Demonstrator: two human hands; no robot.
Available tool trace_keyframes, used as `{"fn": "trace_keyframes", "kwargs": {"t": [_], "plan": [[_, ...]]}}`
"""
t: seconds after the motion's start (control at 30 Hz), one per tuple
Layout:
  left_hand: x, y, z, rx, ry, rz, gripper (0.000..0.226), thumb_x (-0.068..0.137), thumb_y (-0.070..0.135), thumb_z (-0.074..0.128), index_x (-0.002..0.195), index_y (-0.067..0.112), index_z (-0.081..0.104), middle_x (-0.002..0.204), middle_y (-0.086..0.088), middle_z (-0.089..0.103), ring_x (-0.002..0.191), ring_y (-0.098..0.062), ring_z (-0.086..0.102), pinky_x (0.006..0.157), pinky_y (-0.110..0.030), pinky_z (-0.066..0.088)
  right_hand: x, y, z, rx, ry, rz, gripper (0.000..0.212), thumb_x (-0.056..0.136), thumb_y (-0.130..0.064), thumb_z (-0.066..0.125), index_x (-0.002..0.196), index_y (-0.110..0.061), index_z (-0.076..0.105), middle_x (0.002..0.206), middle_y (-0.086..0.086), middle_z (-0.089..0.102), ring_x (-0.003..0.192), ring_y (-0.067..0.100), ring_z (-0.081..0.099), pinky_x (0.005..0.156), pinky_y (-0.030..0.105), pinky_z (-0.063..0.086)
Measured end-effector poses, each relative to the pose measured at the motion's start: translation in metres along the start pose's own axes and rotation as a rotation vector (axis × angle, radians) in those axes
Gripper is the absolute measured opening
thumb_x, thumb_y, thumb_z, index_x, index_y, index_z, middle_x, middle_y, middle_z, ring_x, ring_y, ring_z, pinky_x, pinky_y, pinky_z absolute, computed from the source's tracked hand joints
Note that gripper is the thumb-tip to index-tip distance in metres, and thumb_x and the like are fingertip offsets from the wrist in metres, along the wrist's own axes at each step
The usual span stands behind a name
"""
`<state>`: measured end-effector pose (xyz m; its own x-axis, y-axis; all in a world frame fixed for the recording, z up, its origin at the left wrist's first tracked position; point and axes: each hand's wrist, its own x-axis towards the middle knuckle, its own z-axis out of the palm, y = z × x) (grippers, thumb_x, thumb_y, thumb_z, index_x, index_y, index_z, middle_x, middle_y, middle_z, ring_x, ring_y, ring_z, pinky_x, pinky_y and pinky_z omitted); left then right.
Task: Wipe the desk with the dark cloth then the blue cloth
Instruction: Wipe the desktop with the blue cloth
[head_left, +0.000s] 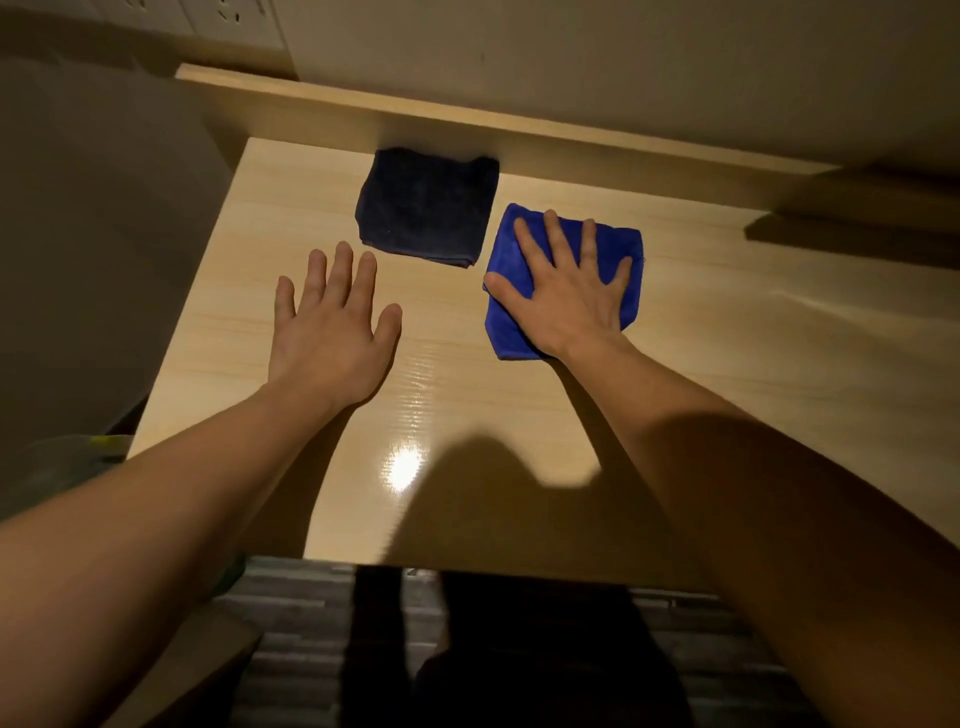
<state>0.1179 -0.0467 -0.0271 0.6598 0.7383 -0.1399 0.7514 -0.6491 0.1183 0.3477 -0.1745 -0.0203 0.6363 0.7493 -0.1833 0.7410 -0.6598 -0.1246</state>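
Glossy wood-grain desk (467, 415), left hand (332, 332) spread flat, right hand (566, 291) splayed on plush blue cloth (631, 249), folded dark cloth (426, 208) behind.

Your right hand (563, 293) lies flat with fingers spread on the blue cloth (561, 280), your left hand (332, 332) is open over the bare tabletop (467, 384), and the folded dark cloth (427, 205) sits just beyond.
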Motion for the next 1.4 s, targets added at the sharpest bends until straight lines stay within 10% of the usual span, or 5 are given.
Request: {"fn": "trace_keyframes", "kwargs": {"t": [0.73,0.93,1.07,1.27,1.4], "plan": [[-0.049,0.022,-0.01,-0.183,0.22,0.218,0.064,0.106,0.043,0.036,0.163,0.016,0.041,0.174,-0.011,0.03,0.163,-0.028,0.021,0.13,-0.059,0.0,-0.215,-0.024,0.041,0.026,0.013,-0.136,0.064,0.103,-0.07,0.017,0.163,-0.049,0.004,0.175,-0.007,-0.001,0.161,0.022,-0.007,0.127,0.049,0.002],[-0.05,0.076,-0.002,-0.3,0.115,0.265,0.064,0.105,0.04,0.036,0.165,0.018,0.037,0.177,-0.011,0.023,0.164,-0.031,0.014,0.13,-0.058,0.009,-0.249,-0.024,0.054,0.07,0.137,-0.148,0.056,0.107,-0.053,0.033,0.16,-0.035,0.036,0.169,-0.004,0.032,0.157,0.021,0.023,0.122,0.049,0.029],[-0.051,0.105,0.012,-0.195,0.019,0.305,0.066,0.108,0.05,0.027,0.17,0.025,0.023,0.18,-0.009,0.008,0.165,-0.031,0.002,0.129,-0.06,0.004,-0.266,-0.01,0.057,0.292,0.352,-0.164,0.046,0.095,-0.047,0.048,0.122,-0.024,0.077,0.135,-0.005,0.07,0.134,0.018,0.059,0.099,0.043,0.051],[-0.047,0.11,0.024,-0.06,-0.022,0.267,0.079,0.104,0.072,0.008,0.172,0.033,0.001,0.18,-0.004,-0.007,0.165,-0.029,-0.011,0.13,-0.06,-0.005,-0.255,0.017,0.018,0.778,0.324,0.118,0.06,0.088,-0.058,0.047,0.121,-0.019,0.078,0.123,-0.002,0.076,0.117,0.014,0.069,0.106,0.043,0.052],[-0.045,0.11,0.024,-0.049,-0.039,0.271,0.08,0.102,0.075,0.005,0.171,0.034,-0.004,0.18,-0.003,-0.011,0.165,-0.028,-0.014,0.13,-0.06,-0.006,-0.177,0.041,-0.021,0.686,0.405,0.212,0.067,0.089,-0.063,0.04,0.128,-0.021,0.074,0.123,-0.001,0.075,0.114,0.018,0.068,0.102,0.042,0.052]]}}
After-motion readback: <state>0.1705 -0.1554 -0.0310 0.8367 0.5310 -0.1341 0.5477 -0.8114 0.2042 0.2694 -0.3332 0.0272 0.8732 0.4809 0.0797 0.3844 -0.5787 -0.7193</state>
